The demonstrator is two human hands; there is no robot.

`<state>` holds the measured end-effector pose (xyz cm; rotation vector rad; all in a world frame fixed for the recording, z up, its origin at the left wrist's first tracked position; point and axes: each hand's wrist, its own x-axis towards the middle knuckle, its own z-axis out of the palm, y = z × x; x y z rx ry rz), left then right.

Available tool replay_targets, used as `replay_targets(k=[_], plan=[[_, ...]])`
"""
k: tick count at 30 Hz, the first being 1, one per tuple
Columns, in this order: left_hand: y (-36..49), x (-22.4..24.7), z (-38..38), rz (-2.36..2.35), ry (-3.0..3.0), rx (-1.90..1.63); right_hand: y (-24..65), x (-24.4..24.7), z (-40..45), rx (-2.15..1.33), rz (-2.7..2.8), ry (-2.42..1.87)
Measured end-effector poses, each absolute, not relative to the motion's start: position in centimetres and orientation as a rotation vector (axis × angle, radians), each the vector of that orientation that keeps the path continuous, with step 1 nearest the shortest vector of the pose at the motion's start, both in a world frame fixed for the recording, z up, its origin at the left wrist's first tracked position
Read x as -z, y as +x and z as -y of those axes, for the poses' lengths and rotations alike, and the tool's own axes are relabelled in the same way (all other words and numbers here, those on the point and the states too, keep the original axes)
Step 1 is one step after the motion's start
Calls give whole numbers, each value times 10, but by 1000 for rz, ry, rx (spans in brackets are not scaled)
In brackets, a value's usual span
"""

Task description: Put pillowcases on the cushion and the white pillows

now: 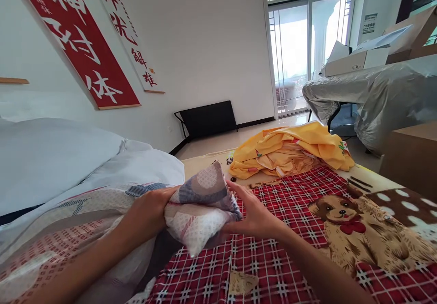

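Holding a folded patterned cloth point(201, 194) between both hands

Gripping the left end with the left hand point(155, 204), with most of its fingers hidden from view. Clasping the right end with the right hand point(251, 210), thumb low, fingertips at the upper edge. Lying squarely between the two, about equally near to each, with the long axis running roughly from hand to hand and one corner pointing down. Held over the red checked blanket point(259, 258), just beside the patterned bedding point(92, 222) and nearer than the yellow cloth point(290, 147)
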<state>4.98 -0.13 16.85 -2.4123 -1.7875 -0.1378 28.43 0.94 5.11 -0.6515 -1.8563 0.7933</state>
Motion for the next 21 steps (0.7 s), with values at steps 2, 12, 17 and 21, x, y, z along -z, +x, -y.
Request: replay_targets(k=[2, 12, 17, 21], plan=[[41, -170, -1, 1836, -2386, 122, 284, -49, -13, -852, 1823, -600], [33, -157, -12, 1791, -2266, -63, 259, 20, -47, -619, 2170, -1416], [25, -123, -19, 1702, -2371, -157, 241, 46, -38, -440, 2306, -1594], [16, -88, -25, 1716, -2421, -264, 234, 50, -36, -385, 2348, -1631]])
